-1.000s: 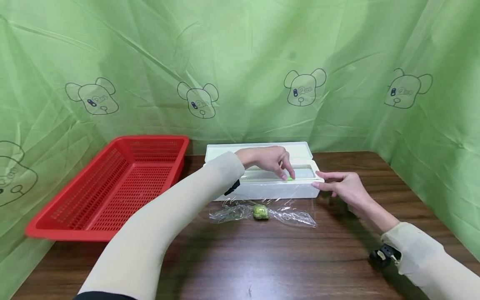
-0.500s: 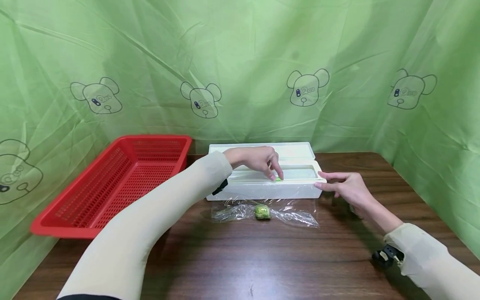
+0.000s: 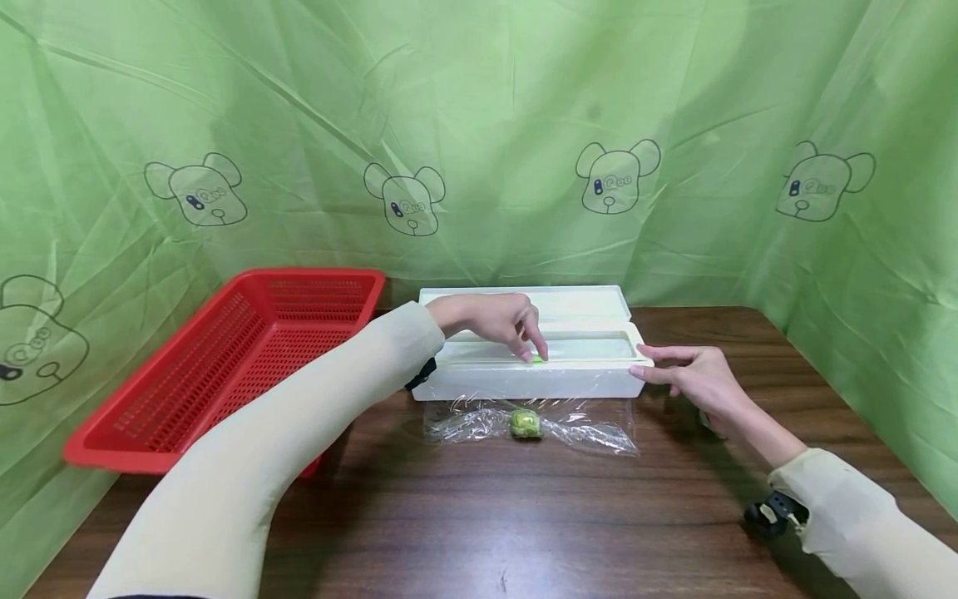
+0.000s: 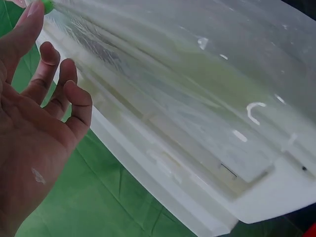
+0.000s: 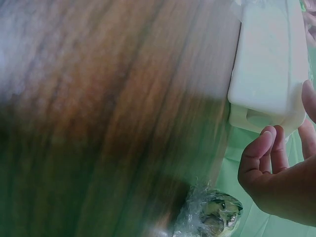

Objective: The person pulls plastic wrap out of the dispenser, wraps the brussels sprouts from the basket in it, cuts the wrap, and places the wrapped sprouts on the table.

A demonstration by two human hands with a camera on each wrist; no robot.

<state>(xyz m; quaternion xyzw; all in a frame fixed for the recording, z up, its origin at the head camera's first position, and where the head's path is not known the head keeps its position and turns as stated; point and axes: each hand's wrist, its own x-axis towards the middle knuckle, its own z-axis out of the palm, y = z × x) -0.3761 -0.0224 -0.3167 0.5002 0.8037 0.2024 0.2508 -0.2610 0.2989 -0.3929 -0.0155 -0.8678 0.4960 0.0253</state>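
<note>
A white cling film dispenser [image 3: 486, 383] stands with its lid [image 3: 576, 301] tipped back. My left hand [image 3: 497, 320] pinches a small green slide cutter [image 3: 537, 359] on the dispenser's front edge; in the left wrist view the green piece sits at the fingertips, the other fingers loosely bent. At the right end, my right hand [image 3: 692, 374] grips the dispenser's corner between thumb and forefinger. Clear film hangs over the front onto the table. Just ahead of it lies a small yellow-green vegetable [image 3: 525, 423] in cling film [image 3: 591, 434], the film's twisted ends spread to both sides.
At the left is a red perforated basket [image 3: 247, 374], partly behind my left sleeve. Another film-wrapped thing [image 5: 219, 215] lies on the wooden table [image 3: 479, 516] near my right hand. A green curtain [image 3: 494, 216] closes off the back and sides.
My left hand has slid leftward along the dispenser's front edge, the green slide cutter moving with it. My right hand keeps its grip on the right end.
</note>
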